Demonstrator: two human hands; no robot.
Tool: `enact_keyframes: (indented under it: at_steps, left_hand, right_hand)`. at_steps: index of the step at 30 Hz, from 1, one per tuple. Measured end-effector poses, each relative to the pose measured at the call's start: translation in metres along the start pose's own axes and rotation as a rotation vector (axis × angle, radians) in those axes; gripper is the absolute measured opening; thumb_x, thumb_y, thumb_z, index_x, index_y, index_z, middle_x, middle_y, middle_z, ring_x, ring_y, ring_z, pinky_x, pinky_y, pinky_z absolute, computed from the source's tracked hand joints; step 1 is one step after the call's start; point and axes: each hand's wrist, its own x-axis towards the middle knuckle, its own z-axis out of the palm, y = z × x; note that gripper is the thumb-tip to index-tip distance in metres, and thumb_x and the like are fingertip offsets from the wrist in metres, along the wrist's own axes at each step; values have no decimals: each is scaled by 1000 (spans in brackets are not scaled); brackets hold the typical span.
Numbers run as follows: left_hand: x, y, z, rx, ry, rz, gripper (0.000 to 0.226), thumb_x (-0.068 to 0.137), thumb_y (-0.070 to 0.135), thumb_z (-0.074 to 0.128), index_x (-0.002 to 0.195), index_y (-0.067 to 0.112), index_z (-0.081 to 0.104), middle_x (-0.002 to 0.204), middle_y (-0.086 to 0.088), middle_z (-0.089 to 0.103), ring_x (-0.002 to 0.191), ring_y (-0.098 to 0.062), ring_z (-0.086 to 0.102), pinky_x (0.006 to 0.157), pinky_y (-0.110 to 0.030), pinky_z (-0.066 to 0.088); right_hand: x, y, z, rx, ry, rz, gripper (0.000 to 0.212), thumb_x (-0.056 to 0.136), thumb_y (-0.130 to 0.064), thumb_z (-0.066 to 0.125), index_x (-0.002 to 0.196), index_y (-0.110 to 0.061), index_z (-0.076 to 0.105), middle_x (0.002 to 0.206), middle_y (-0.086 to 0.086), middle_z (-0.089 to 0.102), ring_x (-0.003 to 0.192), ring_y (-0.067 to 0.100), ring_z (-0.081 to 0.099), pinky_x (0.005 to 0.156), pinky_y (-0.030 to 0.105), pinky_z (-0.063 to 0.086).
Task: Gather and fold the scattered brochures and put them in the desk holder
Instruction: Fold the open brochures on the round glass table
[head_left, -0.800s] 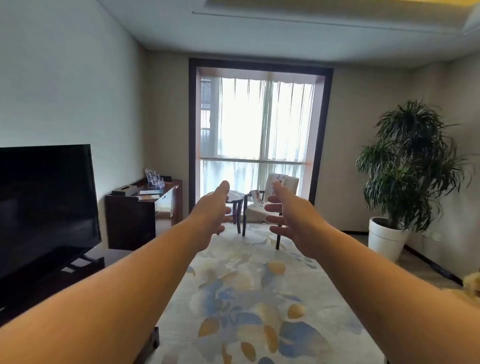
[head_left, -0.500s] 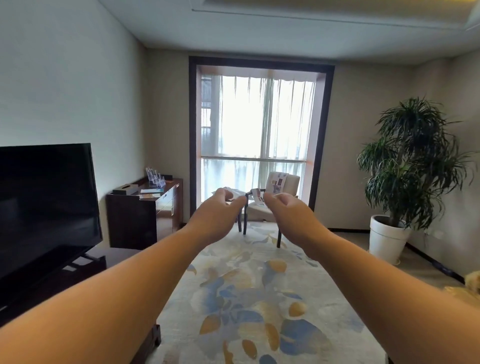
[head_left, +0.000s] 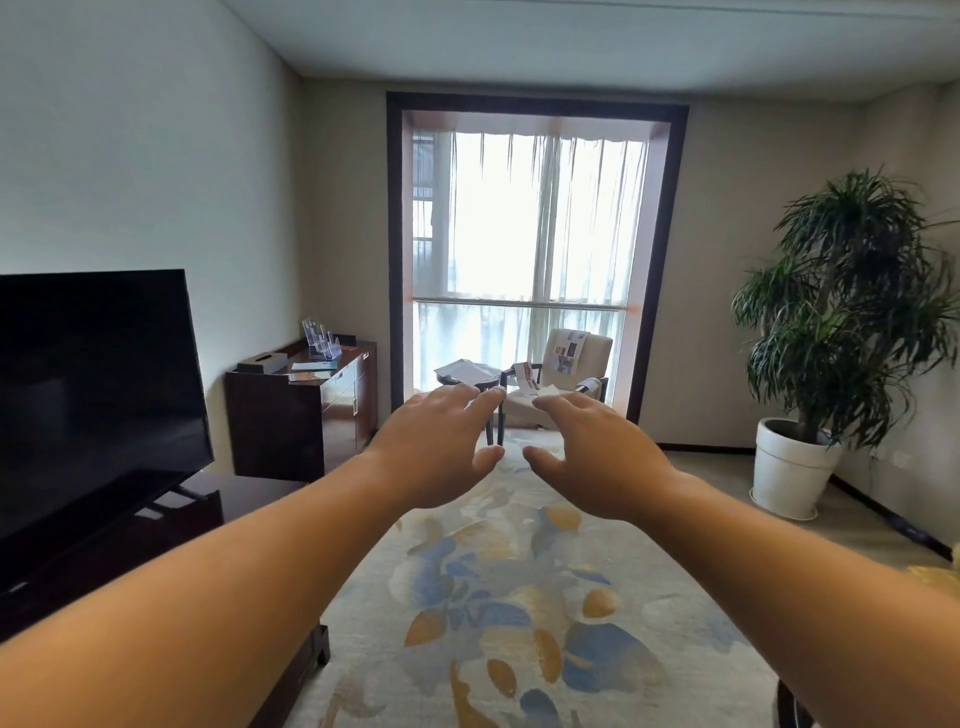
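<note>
Both my arms stretch out in front of me at chest height. My left hand (head_left: 441, 447) and my right hand (head_left: 592, 457) are spread with fingers extended, holding nothing. Far ahead by the window, brochures lie scattered: one (head_left: 569, 351) draped on the back of a beige armchair (head_left: 597, 348), one (head_left: 525, 375) over its left armrest, and papers (head_left: 465, 370) on a small dark side table. A clear acrylic brochure holder (head_left: 321, 340) stands on a dark wooden desk (head_left: 301, 410) at the left wall. Two more brochures (head_left: 310, 370) lie on that desk.
A large black TV (head_left: 93, 384) on a low dark stand fills the left. A patterned blue and gold rug (head_left: 514, 597) covers the floor between me and the armchair. A tall potted plant (head_left: 841, 332) stands at the right wall. A tissue box (head_left: 262, 361) sits on the desk.
Half a second ago both hands were curled into loose fists close together; now the fingers are spread open. The view has come closer to the window and chair.
</note>
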Motion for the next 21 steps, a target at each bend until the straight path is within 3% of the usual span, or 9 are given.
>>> enact_keyframes:
  at_steps: [6, 14, 21]
  left_hand:
    - [5, 14, 8, -25, 8, 89, 64, 94, 58, 41, 150, 31, 23, 153, 4, 38, 139, -19, 38, 111, -39, 35]
    - [17, 16, 38, -32, -1, 107, 61, 95, 57, 39, 149, 29, 30, 149, 5, 41, 134, -16, 42, 108, -33, 35]
    - [56, -28, 80, -37, -25, 71, 62, 94, 58, 37, 148, 28, 32, 149, 3, 43, 134, -19, 44, 107, -36, 36]
  right_hand:
    - [-7, 27, -3, 17, -19, -63, 63, 91, -54, 53, 147, -29, 36, 149, -5, 45, 134, 19, 44, 105, 38, 41]
    - [5, 58, 18, 12, -65, -87, 62, 92, -56, 52, 147, -32, 35, 152, -7, 41, 137, 18, 42, 106, 40, 42]
    - [60, 77, 64, 18, -103, -78, 63, 91, -56, 52, 147, -31, 35, 153, -7, 40, 137, 18, 41, 107, 40, 42]
